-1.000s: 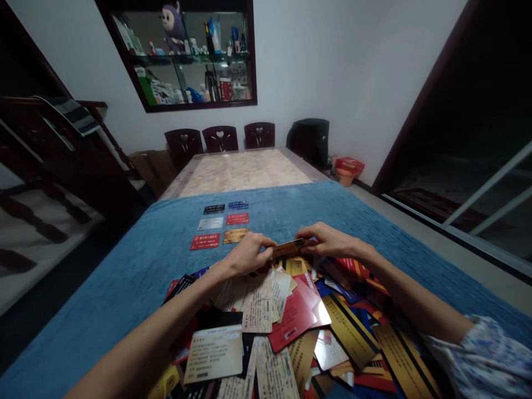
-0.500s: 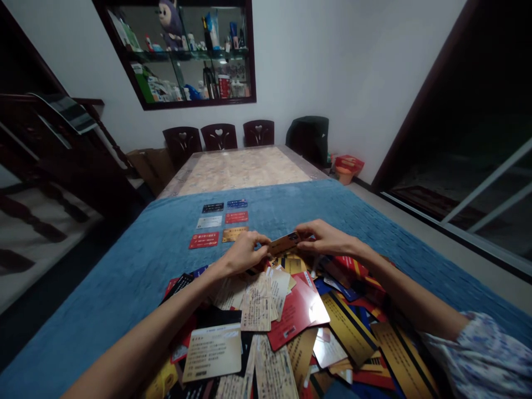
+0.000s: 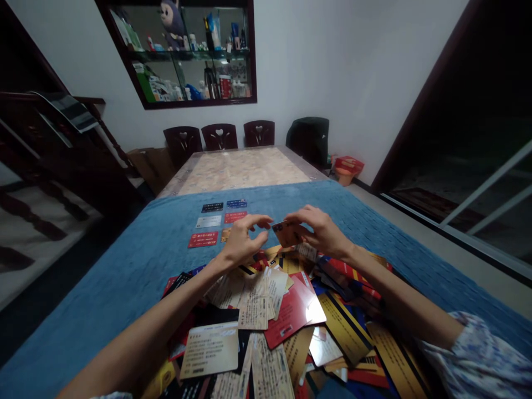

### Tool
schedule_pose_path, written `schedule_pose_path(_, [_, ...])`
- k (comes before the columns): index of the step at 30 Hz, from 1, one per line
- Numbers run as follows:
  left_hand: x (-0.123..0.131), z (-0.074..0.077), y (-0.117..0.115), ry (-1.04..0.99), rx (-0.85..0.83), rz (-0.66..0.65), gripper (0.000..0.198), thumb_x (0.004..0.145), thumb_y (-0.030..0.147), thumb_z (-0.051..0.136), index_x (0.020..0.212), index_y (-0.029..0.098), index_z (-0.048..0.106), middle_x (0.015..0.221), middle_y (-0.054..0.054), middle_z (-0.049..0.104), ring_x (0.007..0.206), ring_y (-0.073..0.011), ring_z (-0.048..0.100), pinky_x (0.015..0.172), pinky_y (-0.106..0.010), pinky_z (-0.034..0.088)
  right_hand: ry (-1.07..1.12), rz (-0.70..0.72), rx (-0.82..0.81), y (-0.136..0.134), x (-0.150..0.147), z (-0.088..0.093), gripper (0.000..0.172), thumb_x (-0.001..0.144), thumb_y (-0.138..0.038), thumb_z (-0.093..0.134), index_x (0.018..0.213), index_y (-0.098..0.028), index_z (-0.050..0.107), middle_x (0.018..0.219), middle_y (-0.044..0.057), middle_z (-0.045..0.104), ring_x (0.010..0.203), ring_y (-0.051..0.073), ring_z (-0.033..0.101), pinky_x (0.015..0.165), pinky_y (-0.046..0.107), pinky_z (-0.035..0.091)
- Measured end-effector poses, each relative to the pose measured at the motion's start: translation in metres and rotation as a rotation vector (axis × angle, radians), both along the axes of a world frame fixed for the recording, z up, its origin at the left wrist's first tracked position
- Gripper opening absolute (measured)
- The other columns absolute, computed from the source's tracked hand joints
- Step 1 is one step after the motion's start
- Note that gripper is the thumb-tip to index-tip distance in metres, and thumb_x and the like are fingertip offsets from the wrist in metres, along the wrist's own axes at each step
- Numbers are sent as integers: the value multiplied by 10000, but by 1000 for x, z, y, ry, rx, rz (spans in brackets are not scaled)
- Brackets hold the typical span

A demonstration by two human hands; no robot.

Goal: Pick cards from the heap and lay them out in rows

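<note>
A gold plastic card (image 3: 286,234) is pinched in my right hand (image 3: 319,228), tilted up above the far side of a heap of cards. My left hand (image 3: 246,239) is just left of that card, thumb and forefinger apart with nothing between them. Under both forearms spreads the heap, with a red card (image 3: 293,316), a cream card (image 3: 211,349) and a gold card with a dark stripe (image 3: 347,330) on top. Beyond my left hand lie two columns of cards, among them a red card (image 3: 203,239), a white card (image 3: 208,221) and a black card (image 3: 212,207).
A blue cloth (image 3: 166,244) covers the near part of the table, and the bare patterned tabletop (image 3: 241,167) shows farther off. Several dark chairs (image 3: 220,137) stand at the far end. A dark railing (image 3: 62,149) is on the left, a red bag (image 3: 349,164) on the floor at right.
My left hand has let go of the gold card and opened, rising slightly. My right hand now holds the card alone and has turned it more upright.
</note>
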State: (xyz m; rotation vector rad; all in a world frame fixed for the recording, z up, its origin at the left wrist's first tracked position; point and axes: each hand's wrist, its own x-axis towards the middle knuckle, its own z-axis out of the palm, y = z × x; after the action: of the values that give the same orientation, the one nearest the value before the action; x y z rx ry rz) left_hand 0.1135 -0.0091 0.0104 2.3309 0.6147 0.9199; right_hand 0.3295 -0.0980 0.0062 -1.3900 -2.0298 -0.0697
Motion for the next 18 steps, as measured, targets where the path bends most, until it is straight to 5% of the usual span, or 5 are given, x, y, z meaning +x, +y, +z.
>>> schedule_pose_path(10, [9,-3,-15,40,64,-13,97,792,117,610,798,170,691,785,-5,724,760,-138,642,757,-253,491,-116,6,78,-4,-15,-2,161,950,-271,542,1071,-201,622,879,70,694,871,216,549,823,339,345])
schedule_pose_path(18, [-2,-15,2,-17,-170,93,56,755,197,633,750,151,664,726,-10,697,681,-132,620,633,-222,461,-179,-28,114,3,-19,-20,220,932,-319,577,1069,-147,579,882,88,671,803,214,552,722,324,328])
